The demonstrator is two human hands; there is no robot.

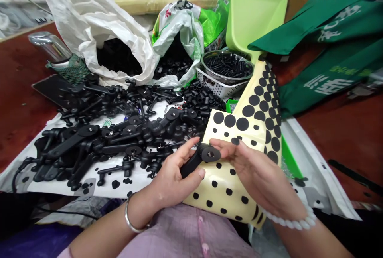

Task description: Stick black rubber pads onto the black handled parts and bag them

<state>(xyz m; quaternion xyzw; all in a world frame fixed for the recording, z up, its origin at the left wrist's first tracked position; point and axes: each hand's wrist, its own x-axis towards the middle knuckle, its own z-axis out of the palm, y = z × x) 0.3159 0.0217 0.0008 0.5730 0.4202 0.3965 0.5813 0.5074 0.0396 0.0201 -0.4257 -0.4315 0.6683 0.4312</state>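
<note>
My left hand (172, 174) is closed around a black plastic crank handle (191, 164). The handle's round, flat end, with a small hole in it, faces up between my hands. My right hand (257, 174) is beside that end, its index finger close to or touching the edge. At the tip of my right thumb is a small round black sticker (235, 141). Beneath both hands lies a cream sticker sheet (215, 192), with a few large black dots at its top and rows of small dark marks below. A heap of similar black crank handles (119, 138) lies to the left.
Behind the heap stand a white sack (119, 30) and a plastic bag (179, 46) with black parts inside. A metal bowl (227, 66) of black screws rests on a white basket (215, 84). A light green dustpan (257, 10) and green bags (323, 54) are at the right.
</note>
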